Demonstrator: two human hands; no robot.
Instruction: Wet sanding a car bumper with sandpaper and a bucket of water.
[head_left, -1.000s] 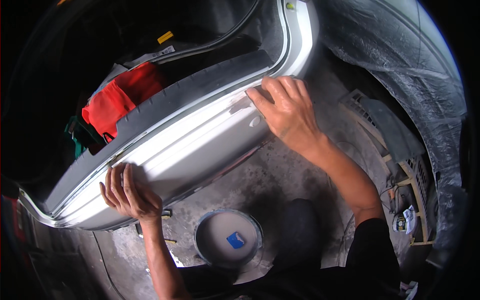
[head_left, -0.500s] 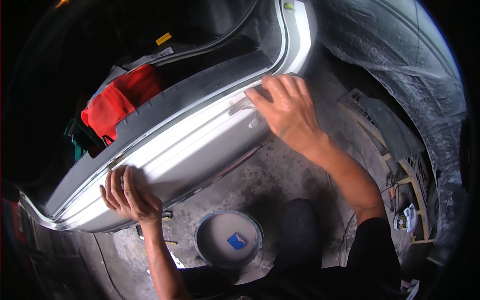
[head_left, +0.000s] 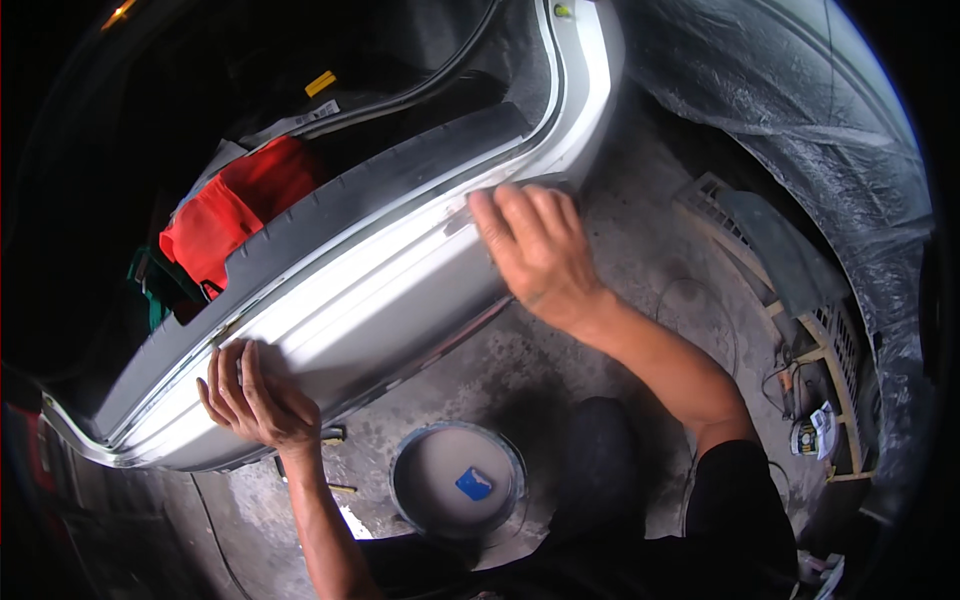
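A silver-white car bumper panel (head_left: pixel 330 310) runs slantwise below an open trunk, its upper ledge brightly lit. My left hand (head_left: pixel 260 400) rests on the panel's left part, fingers stretched over the ledge and slightly apart, holding nothing. Farther right, my right hand (head_left: pixel 545 250) presses on the ledge near the bumper's corner. Its fingers are curled over a dark grey flat piece (head_left: pixel 556 182), whose edge peeks out beyond them; the rest lies hidden under the hand. A greyish smear marks the surface beside the thumb.
On the floor stands a round bucket (head_left: pixel 405 510) of cloudy liquid with a blue piece (head_left: pixel 474 484) in it. Red cloth (head_left: pixel 235 205) lies in the trunk. At right are a slatted crate (head_left: pixel 845 390), a can (head_left: pixel 803 437), cables and a plastic sheet (head_left: pixel 800 150).
My right hand has slid a little left and nearer along the ledge with the dark grey flat piece. My left hand stays about where it was. The view has shifted slightly.
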